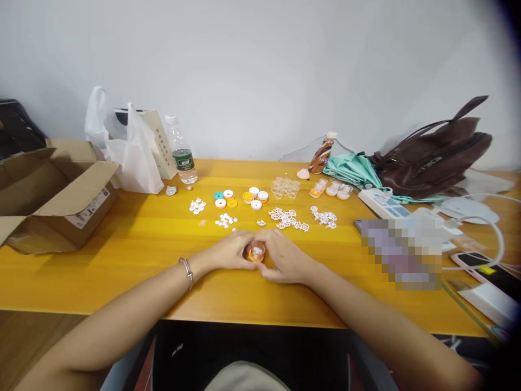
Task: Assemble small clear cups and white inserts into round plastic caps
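Note:
Between both hands is a small round toy with an orange base, a clear cover and a white figure inside. My left hand curls round its left side, and my right hand closes on its right side. Beyond the hands lie white flat cut-out pieces and small white discs. Farther back are coloured round bases, more white and yellow bases, clear cups and several toys with clear covers. White small parts lie at the left.
An open cardboard box and a white plastic bag stand at left, beside a water bottle. On the right are a drink bottle, teal cloth, a brown bag, a power strip and a phone.

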Available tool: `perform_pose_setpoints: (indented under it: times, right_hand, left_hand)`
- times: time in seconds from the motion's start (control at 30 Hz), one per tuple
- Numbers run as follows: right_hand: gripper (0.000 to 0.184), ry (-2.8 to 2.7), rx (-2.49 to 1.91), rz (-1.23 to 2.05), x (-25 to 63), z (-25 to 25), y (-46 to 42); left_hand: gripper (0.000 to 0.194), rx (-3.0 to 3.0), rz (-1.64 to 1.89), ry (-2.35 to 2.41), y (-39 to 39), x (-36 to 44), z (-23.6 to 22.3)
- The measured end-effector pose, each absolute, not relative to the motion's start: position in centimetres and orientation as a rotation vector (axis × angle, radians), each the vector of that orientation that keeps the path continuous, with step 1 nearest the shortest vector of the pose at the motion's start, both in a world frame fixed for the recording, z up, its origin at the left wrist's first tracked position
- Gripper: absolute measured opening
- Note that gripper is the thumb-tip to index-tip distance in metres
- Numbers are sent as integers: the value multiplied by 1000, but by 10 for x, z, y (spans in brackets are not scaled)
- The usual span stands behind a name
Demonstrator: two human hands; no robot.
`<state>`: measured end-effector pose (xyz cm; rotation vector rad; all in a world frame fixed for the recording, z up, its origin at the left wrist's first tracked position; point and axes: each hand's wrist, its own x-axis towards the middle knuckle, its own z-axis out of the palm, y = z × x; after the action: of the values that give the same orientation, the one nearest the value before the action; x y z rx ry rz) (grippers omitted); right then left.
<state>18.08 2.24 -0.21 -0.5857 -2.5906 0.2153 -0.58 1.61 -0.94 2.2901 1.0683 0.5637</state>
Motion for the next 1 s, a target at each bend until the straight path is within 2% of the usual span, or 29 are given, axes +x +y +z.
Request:
perform_pose_setpoints:
  times: [0.1, 0.2, 0.27, 0.37, 0.43, 0.57, 0.63, 0.7, 0.83, 1.0]
  right_hand:
    - [44, -2480, -759, 196, 177, -6, 21]
    - [27, -2458, -934, 153, 174, -11, 19]
    - [22, -2472, -859, 129, 175, -12, 19]
    - [38, -2435, -758, 90, 177, -9, 19]
    - [40, -2428, -842, 72, 176, -9, 18]
    - [22, -2462, -863, 55, 173, -10, 14]
    - [19, -2352, -798, 50, 176, -7, 19]
    - [22, -2157, -822, 77, 187, 1, 34]
    - [35, -1791, -1150, 260, 224, 16, 91]
    - [40, -1794, -1447, 409, 255, 5, 148]
  left_hand:
    - [37, 2364, 542, 1084, 16, -5, -9]
    - [31, 2380, 532, 1085, 15, -4, -8]
    - [26, 2378, 538, 1097, 15, -4, -8]
    - [26, 2376, 533, 1119, 16, -4, -10]
    - [27, 2375, 538, 1106, 17, -4, -10]
    - [29, 2368, 559, 1061, 16, -4, -9]
    - [31, 2355, 549, 1100, 15, -4, -8]
    - [35, 2338, 552, 1136, 15, -4, -9]
    - [38, 2317, 573, 1120, 15, -5, -10]
    - [39, 2317, 568, 1116, 15, -6, -10]
